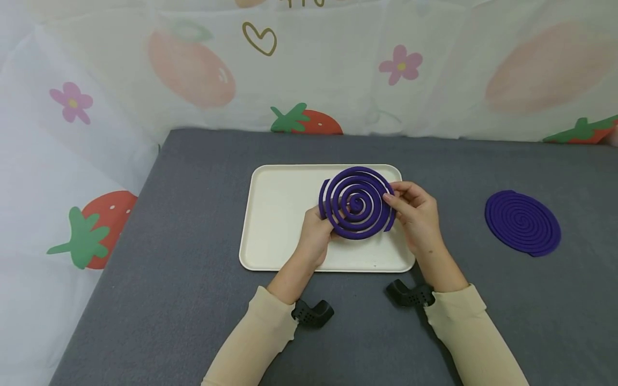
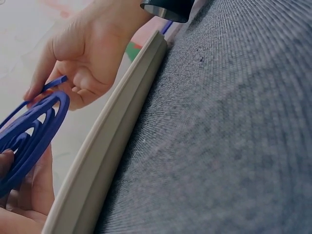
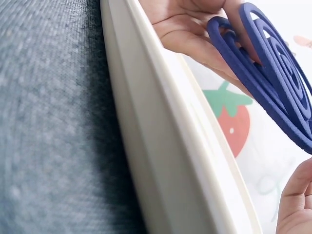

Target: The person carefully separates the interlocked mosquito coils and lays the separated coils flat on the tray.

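Observation:
A purple mosquito coil (image 1: 356,202) is held over the tray, its spiral rings spread with gaps between them and a strip end showing on either side. My left hand (image 1: 314,236) grips it from the left and below, partly hidden behind the rings in the head view. At the coil's right edge, my right hand (image 1: 417,214) pinches the outer strip between thumb and fingers. The left wrist view shows the coil (image 2: 44,141) tilted, with the strip near the right hand (image 2: 83,63) standing apart from the other rings.
Beneath the hands lies a cream rectangular tray (image 1: 280,214) on a grey cloth-covered table (image 1: 193,225). A second, tightly wound purple coil (image 1: 523,223) lies flat to the right. Behind the table hangs a white curtain (image 1: 328,69) with strawberry and flower prints.

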The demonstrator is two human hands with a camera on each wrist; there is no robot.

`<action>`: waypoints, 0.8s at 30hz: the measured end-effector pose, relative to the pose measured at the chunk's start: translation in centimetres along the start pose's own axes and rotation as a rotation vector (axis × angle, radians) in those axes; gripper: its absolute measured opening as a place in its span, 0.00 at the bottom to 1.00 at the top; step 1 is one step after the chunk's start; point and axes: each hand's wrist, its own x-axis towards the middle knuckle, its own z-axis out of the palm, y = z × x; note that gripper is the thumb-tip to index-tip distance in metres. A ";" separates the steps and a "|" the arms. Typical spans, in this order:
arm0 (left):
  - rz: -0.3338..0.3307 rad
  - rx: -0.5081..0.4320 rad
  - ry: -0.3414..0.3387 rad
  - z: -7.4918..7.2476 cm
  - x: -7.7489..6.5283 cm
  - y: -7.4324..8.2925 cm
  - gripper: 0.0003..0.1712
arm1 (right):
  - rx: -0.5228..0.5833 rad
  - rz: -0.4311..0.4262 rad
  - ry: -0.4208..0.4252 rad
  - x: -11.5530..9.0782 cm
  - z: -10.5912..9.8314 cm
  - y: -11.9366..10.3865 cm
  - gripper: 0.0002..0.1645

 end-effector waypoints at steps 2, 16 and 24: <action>-0.001 -0.001 0.003 0.0 0.0 0.0 0.07 | 0.001 0.002 -0.003 0.0 0.0 0.0 0.16; -0.008 -0.043 0.006 0.0 0.0 0.2 0.07 | -0.024 0.096 -0.008 0.0 0.0 -0.2 0.14; 0.014 -0.062 0.016 -0.1 -0.1 0.3 0.08 | -0.138 0.194 -0.030 0.1 0.0 -0.3 0.07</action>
